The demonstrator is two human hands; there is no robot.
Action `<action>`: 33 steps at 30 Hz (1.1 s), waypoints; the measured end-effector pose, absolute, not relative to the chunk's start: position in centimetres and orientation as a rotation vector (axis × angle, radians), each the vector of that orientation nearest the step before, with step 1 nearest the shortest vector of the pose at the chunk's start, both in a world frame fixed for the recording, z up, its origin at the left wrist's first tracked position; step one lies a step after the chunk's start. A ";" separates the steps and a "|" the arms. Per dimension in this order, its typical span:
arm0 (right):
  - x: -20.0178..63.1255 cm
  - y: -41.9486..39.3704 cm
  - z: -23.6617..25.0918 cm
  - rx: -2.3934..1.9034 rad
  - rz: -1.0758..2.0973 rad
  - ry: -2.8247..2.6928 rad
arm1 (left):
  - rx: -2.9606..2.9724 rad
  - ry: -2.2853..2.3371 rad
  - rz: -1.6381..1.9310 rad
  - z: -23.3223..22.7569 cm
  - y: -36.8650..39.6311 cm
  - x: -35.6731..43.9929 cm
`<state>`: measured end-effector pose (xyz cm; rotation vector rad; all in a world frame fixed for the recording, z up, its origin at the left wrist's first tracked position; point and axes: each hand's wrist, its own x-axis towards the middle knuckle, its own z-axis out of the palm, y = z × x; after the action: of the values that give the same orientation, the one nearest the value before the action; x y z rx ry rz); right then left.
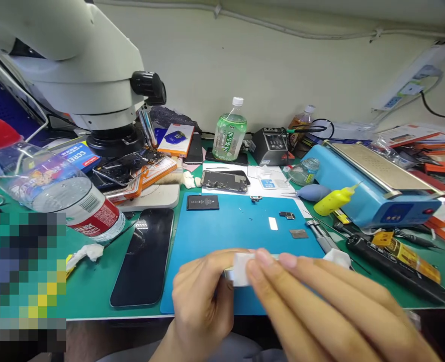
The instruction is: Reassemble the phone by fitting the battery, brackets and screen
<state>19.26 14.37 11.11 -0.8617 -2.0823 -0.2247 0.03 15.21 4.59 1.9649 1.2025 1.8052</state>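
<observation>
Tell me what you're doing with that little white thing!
A person's left hand seems to hold a small shiny thing in front of them, while the fingers of the right hand rest on a white piece by it. A battery lies on the blue mat, along with some small parts. A phone lies left of the mat, and an opened phone lies behind it.

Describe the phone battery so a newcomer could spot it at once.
On the green table, find the blue mat. In its far left corner lies the phone battery: a flat black rectangle, larger than the mat's other loose parts and marked with pale print.
</observation>
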 end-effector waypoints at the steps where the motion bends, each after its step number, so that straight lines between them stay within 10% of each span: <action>1: 19.4 14.5 11.1 -0.823 -0.254 -2.125 | 1.976 1.215 1.805 4.5 15.2 0.0; 33: 18.2 13.5 13.0 -0.769 -0.606 -2.330 | 2.045 1.272 1.876 4.8 14.9 0.5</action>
<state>18.20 13.48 13.02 -0.7690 -2.3300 -0.6058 0.49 14.92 4.79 2.0448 1.2720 1.8756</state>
